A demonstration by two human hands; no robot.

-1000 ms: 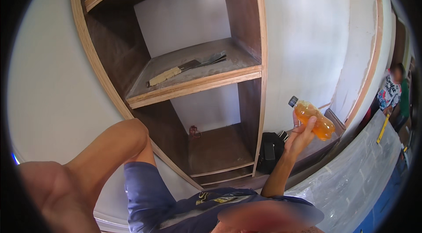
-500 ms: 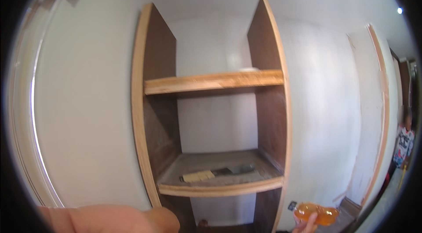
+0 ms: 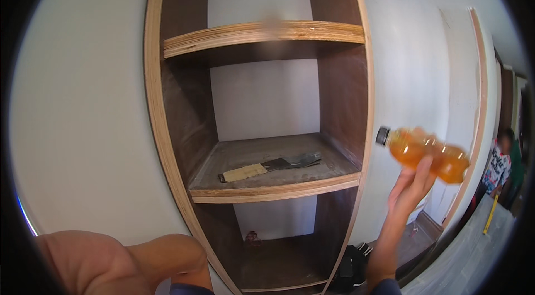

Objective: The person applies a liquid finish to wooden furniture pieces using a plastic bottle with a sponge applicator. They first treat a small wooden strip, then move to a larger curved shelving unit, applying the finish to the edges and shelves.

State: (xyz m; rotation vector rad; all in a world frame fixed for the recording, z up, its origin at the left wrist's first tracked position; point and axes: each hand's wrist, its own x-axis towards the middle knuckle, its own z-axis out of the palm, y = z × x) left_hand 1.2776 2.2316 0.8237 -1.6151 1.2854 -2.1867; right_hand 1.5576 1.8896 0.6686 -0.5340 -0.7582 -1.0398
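At the right, my right hand is raised with its fingers closed around a clear plastic bottle of orange liquid. The bottle lies nearly sideways, its black cap pointing left and its base tilted down to the right. At the lower left, my left arm is bent close to the camera, and part of my left hand shows at the rim. Its fingers are out of sight, so what it holds cannot be seen.
Ahead stands a tall wooden shelf unit. On its middle shelf lie a taped strip and a dark flat tool. A small reddish item sits lower down. A black bag is beside the unit; a person stands far right.
My right hand has lifted the bottle up from the lower edge, turning its cap to the left. The view has tilted down, showing more of the lower shelf and my left arm.
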